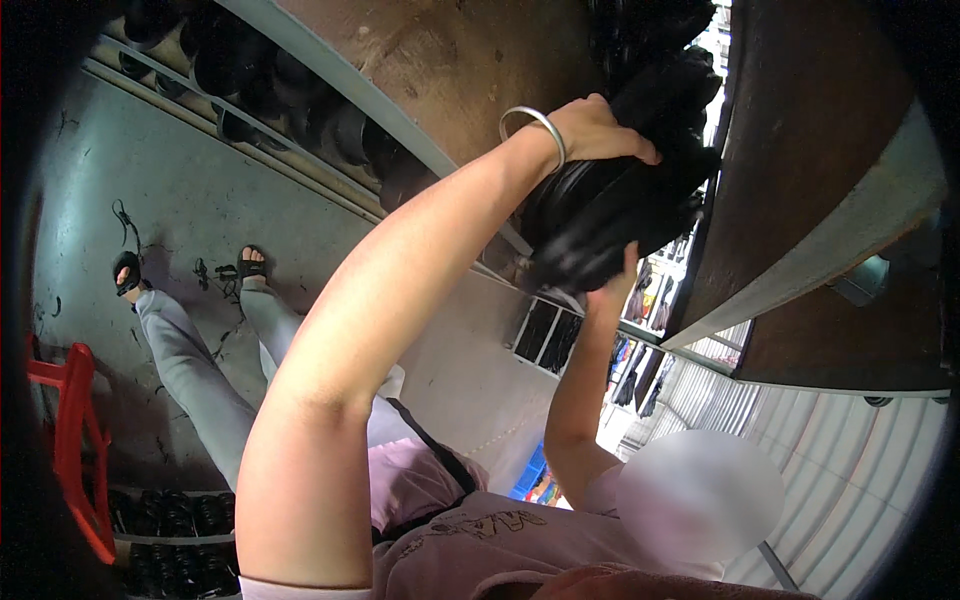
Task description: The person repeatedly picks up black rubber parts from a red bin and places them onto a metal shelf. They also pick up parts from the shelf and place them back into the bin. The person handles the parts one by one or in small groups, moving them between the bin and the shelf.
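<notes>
A thick bundle of black, strip-like pieces (640, 190) is between my two hands, partly smeared by motion at its lower end. My left hand (592, 128), with a silver bangle (548, 128) at its wrist, is closed over the near side of the bundle. Below it, my right hand (620, 275) grips the bundle's lower end, its fingers partly hidden. More black material (650, 35) lies just beyond, on or beside a worn brown shelf board (450, 45). The view is tilted strongly sideways.
A grey metal beam (350, 85) edges the shelf. Dark rounded items (290, 85) fill a rack at upper left. A dark board (800, 180) stands at right. Black scraps lie on the grey floor (170, 200), near a red frame (78, 450). Black bundles (550, 335) hang farther back.
</notes>
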Available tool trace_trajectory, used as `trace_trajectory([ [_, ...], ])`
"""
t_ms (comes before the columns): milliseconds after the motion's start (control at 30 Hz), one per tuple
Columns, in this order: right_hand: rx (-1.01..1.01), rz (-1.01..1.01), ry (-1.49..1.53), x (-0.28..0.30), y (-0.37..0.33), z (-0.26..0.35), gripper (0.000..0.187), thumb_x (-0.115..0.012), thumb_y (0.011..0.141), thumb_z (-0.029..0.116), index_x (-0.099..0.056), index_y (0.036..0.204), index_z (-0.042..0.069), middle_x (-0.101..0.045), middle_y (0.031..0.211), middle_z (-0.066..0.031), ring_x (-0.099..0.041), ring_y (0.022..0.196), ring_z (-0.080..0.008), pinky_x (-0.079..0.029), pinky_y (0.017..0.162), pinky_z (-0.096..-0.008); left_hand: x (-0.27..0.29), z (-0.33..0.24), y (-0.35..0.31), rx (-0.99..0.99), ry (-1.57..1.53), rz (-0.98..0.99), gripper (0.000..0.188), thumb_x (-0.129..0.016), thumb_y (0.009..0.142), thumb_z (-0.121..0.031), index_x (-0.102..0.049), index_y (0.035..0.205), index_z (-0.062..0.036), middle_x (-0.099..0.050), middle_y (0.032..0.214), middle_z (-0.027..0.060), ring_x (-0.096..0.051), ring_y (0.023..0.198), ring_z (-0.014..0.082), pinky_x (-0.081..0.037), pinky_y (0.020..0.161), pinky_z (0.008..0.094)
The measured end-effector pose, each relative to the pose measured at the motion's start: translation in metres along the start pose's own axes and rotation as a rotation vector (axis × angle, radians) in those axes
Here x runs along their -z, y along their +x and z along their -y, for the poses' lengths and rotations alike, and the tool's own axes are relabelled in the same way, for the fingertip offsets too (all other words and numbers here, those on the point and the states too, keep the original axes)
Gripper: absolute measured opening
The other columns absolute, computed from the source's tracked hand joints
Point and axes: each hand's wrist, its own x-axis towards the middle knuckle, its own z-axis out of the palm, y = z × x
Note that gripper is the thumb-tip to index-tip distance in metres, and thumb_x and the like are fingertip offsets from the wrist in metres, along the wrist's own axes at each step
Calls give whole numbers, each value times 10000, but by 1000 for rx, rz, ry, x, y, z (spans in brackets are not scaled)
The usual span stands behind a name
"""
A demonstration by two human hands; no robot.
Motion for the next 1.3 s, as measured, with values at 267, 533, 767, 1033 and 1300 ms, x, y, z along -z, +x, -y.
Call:
trace_trajectory([
  [267,101,-5,-154,75,23,-33,499,-464,893,359,-477,1221,-17,-522,1234,-123,-499,1110,-304,-369,990,-405,6,-8,-7,-77,-123,95,1250,-699,550,-678,-162,1379,89,-248,1403,290,-243,1330,343,-196,1091,321],
  [533,224,102,-182,35,-58,24,431,-447,907,325,-502,1198,13,-552,1188,-115,-524,1079,-282,-406,955,-387,13,-21,-34,-81,-422,380,845,-576,795,-430,-159,1428,-54,-160,1471,192,-183,1351,329,-266,1058,391],
  [767,43,121,-1,-28,-65,-22,378,-432,919,296,-525,1179,38,-579,1147,-107,-547,1052,-262,-438,925,-372,0,29,-18,-64,-367,-149,664,-570,802,-393,-331,1317,-49,-357,1324,175,-338,1239,299,-336,979,383],
  [1033,-171,148,190,-103,-98,-8,428,-555,866,314,-511,1204,55,-565,1179,-92,-515,1096,-276,-393,965,-416,36,36,-12,-150,-364,-447,496,-565,808,-360,-512,1188,-46,-560,1162,154,-499,1110,265,-408,891,373],
  [1300,-174,88,230,-121,-91,-8,240,-620,838,270,-620,978,76,-635,952,-37,-594,873,-188,-469,807,-327,81,-21,-83,-173,-840,-384,406,-569,797,-383,-579,1044,-61,-607,1028,127,-544,966,233,-423,818,357],
])
